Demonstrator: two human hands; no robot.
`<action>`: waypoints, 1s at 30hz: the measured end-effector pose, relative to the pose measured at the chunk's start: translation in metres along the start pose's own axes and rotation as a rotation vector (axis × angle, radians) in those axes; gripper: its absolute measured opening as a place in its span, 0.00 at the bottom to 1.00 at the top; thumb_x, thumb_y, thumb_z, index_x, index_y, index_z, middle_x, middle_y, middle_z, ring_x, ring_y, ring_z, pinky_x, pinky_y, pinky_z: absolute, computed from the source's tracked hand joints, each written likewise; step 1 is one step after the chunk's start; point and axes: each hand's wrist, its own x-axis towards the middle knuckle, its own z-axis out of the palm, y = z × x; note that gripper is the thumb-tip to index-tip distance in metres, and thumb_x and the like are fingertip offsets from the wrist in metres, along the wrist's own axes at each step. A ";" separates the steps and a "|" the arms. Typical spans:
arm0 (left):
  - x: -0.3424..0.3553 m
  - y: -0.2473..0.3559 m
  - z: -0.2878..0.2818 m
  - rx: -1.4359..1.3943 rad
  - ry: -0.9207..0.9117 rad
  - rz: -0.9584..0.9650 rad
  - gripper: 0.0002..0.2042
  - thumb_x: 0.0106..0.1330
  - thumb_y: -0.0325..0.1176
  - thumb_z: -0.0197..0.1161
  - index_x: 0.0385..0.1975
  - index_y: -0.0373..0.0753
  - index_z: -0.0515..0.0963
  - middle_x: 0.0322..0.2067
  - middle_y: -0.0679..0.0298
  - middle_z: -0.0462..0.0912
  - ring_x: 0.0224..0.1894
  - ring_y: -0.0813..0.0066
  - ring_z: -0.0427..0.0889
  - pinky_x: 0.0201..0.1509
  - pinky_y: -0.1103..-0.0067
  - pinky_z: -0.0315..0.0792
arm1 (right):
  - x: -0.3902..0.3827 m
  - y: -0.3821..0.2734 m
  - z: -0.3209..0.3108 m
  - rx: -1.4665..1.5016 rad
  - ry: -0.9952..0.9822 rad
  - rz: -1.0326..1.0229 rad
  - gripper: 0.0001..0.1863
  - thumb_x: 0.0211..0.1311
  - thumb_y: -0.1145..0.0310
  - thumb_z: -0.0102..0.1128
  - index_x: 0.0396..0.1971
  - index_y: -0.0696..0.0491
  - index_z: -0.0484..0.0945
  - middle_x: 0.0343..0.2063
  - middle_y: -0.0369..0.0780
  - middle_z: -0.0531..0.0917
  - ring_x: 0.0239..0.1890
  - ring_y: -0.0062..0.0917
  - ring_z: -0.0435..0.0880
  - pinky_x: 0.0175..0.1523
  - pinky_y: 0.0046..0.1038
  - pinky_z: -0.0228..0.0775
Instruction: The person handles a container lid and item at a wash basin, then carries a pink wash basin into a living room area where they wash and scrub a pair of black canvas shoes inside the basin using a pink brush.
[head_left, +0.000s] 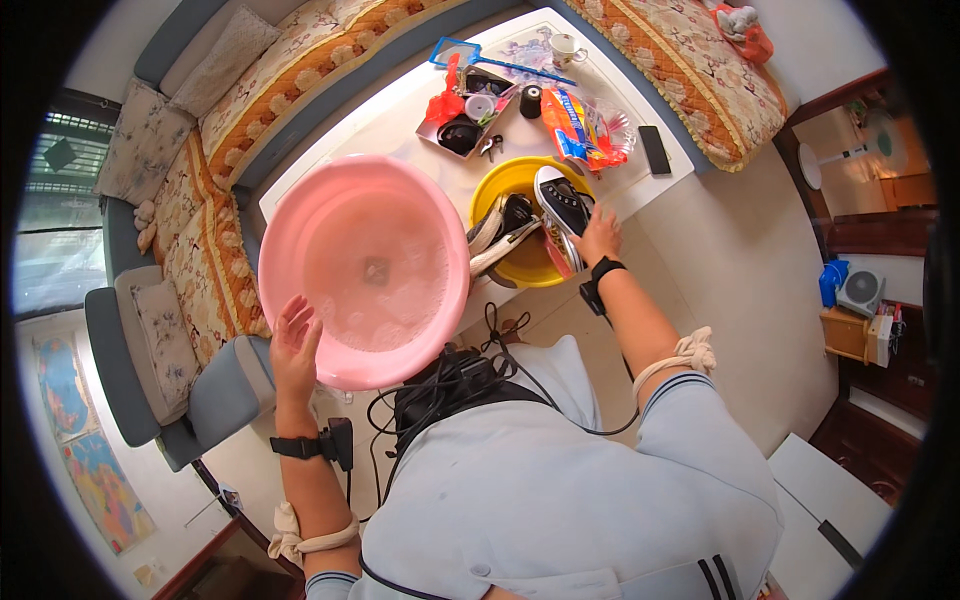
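Note:
A large pink basin (280, 270) of cloudy, sudsy water stands on the white table, with a small dark square shape at its bottom. Over its near left rim is my left hand (295, 345), empty and with fingers apart. To the right, a yellow basin (515, 268) holds several shoes. My right hand (600, 238) grips the side of a black-and-white sneaker (565, 205) at this basin's right edge; its thumb and some fingertips are partly hidden. Another dark shoe with a pale sole (505, 230) leans over the left rim.
Farther back on the table (350, 140) are a box of small items (462, 135), keys (492, 147), a dark bottle (530, 100), an orange-and-blue packet (570, 125), a phone (654, 150), a mug (566, 48) and a blue fly swatter (500, 62). Black cables (465, 375) hang at my waist. Sofas surround the table.

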 end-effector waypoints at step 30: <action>0.030 -0.016 0.054 -0.917 -0.242 -0.562 0.20 0.65 0.47 0.55 0.49 0.39 0.69 0.44 0.58 0.76 0.44 0.64 0.78 0.47 0.67 0.74 | -0.137 -0.261 -0.097 0.402 -0.224 -1.478 0.06 0.56 0.69 0.55 0.24 0.56 0.75 0.27 0.42 0.76 0.30 0.39 0.78 0.36 0.35 0.70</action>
